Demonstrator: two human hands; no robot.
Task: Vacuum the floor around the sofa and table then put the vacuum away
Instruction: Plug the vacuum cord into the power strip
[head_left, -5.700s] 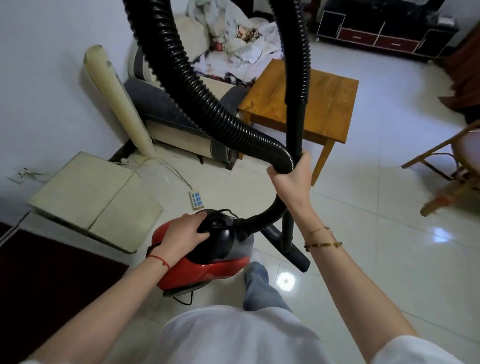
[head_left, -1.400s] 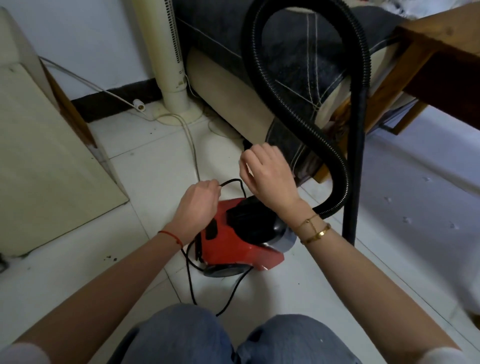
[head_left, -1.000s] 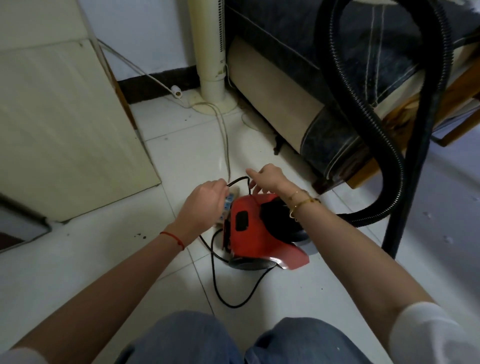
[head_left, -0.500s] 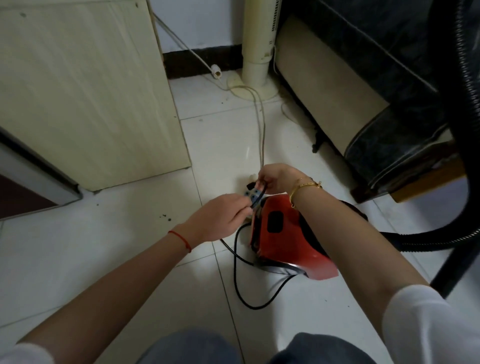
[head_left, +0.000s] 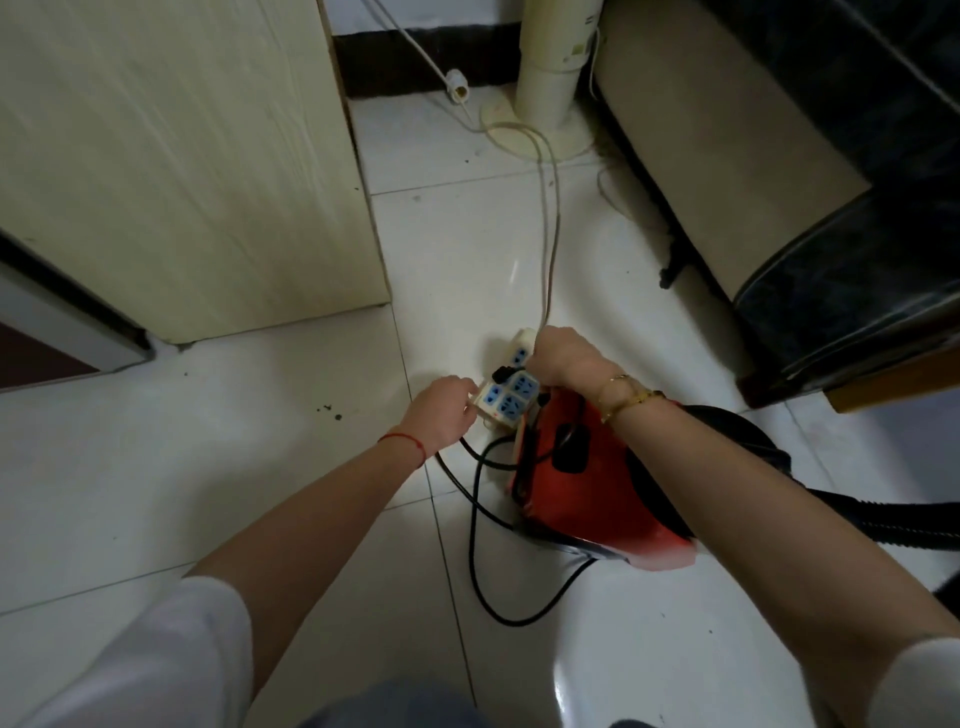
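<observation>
The floor (head_left: 234, 467) under me is glossy white tile, reflecting light at lower right, and the vacuum body (head_left: 587, 483) at centre right is smooth, shiny red plastic with a ribbed black plastic hose (head_left: 914, 530) and a smooth black rubbery cord (head_left: 483, 566). The power strip (head_left: 506, 397) I handle is matt cream plastic with blue socket faces. At upper left stands a pale wood-grain laminate panel (head_left: 182, 156); my right wrist carries a polished gold-coloured metal bracelet (head_left: 626, 397), my left a red thread (head_left: 402, 441).

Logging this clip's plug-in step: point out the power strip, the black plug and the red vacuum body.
power strip (head_left: 503, 396), head view, on its blue-socketed face.
black plug (head_left: 502, 373), head view, on the plug's top.
red vacuum body (head_left: 582, 493), head view, on its red shell.
</observation>
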